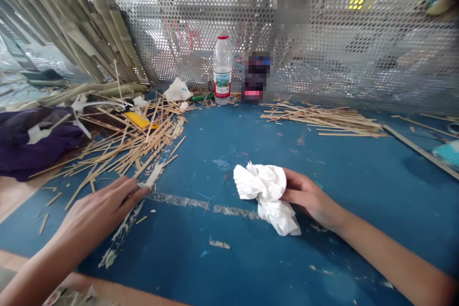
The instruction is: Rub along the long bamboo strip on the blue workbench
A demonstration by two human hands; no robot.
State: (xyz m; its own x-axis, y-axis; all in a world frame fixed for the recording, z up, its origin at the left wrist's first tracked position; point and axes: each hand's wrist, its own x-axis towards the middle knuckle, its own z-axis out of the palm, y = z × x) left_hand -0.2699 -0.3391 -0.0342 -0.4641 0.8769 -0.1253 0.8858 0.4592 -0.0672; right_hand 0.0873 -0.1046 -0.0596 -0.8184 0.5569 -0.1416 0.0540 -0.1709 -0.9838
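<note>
A crumpled white paper tissue is gripped between the thumb and fingers of my right hand, its lower part hanging onto or just over the blue tabletop. On the left, my left hand is low at the table, fingers bent and thumb drawn in. Its fingertips are at the whitish end of a worn tape strip; whether they pinch the tape or only touch it is hidden. Another worn tape strip runs from there toward the tissue.
Thin bamboo sticks lie in a left pile and a right pile. A plastic bottle stands before a perforated metal screen. Purple cloth, a yellow piece and bamboo poles are at left.
</note>
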